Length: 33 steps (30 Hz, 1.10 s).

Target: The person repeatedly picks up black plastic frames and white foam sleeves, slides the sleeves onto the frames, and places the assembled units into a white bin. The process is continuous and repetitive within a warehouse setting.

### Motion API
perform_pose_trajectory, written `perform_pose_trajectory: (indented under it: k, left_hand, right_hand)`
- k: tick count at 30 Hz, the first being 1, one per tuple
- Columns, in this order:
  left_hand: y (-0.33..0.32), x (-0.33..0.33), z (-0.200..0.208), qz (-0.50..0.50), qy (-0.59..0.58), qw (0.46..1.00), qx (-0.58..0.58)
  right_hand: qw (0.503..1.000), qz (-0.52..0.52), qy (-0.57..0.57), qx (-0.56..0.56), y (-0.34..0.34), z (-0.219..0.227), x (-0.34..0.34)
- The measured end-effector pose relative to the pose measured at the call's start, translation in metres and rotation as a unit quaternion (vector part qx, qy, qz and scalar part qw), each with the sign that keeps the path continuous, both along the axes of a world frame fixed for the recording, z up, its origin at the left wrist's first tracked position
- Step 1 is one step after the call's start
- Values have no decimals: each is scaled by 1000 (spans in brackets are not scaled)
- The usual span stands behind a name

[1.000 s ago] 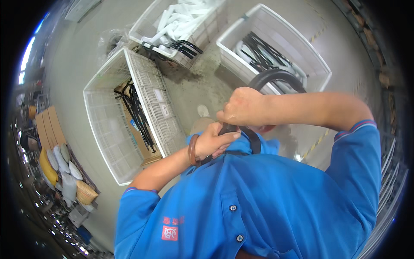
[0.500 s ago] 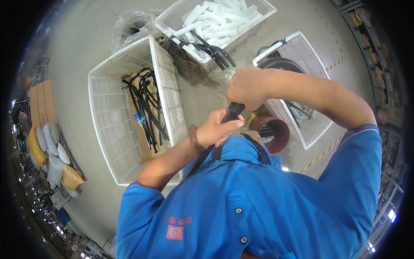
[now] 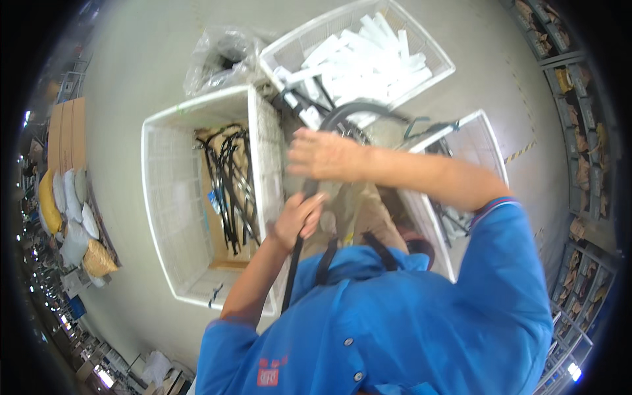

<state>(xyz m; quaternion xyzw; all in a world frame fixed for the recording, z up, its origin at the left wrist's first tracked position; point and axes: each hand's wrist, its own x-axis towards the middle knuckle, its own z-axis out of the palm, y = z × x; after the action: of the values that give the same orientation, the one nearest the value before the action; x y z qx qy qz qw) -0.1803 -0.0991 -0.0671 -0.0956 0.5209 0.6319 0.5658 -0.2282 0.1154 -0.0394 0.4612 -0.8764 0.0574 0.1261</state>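
Note:
My left hand [image 3: 299,220] is closed around a long black rod [image 3: 293,268], which runs down past my left side. The rod's thicker dark upper end [image 3: 309,189] sticks out above that hand. Just beyond this end is my right hand [image 3: 329,155], smeared by motion, its fingers stretched out to the left. Whether it touches the rod cannot be made out. A dark curved piece [image 3: 368,108] shows beyond my right hand, beside black tubes [image 3: 304,105] lying at the edge of a crate of white foam tubes [image 3: 375,66].
On the left stands a white crate [image 3: 153,197] with bent black tubes [image 3: 227,184] on cardboard. Another white bin [image 3: 490,141] is at the right, near a reddish-brown drum [image 3: 421,247] close to my body. Clear plastic wrap [image 3: 224,56] lies behind the left crate. Shelving [image 3: 573,131] lines the right.
My right hand has left its grip by the rod's upper end and moved left with fingers extended. The left hand and rod have moved left and lower. The whole view has shifted.

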Motion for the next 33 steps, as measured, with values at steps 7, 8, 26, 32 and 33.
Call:
perform_pose_trajectory:
  k: [7, 8, 26, 32, 33]
  left_hand:
    - [-54, -10, -93, 145, 118, 917, -352]
    - [-54, -6, -101, 175, 126, 912, -348]
    - [33, -91, -132, 219, -57, 910, -346]
    - [58, -120, -81, 155, 43, 955, -248]
    - [60, -121, -73, 151, 49, 959, -233]
  right_hand:
    - [883, -351, -243, -197, 163, -252, -95]
    - [818, -458, -336, -93, 190, -303, -107]
    - [893, -383, -196, -130, 286, -426, -184]
    - [857, -386, -219, -261, 278, -241, -119]
    - [858, -400, -203, -251, 274, -219, -106]
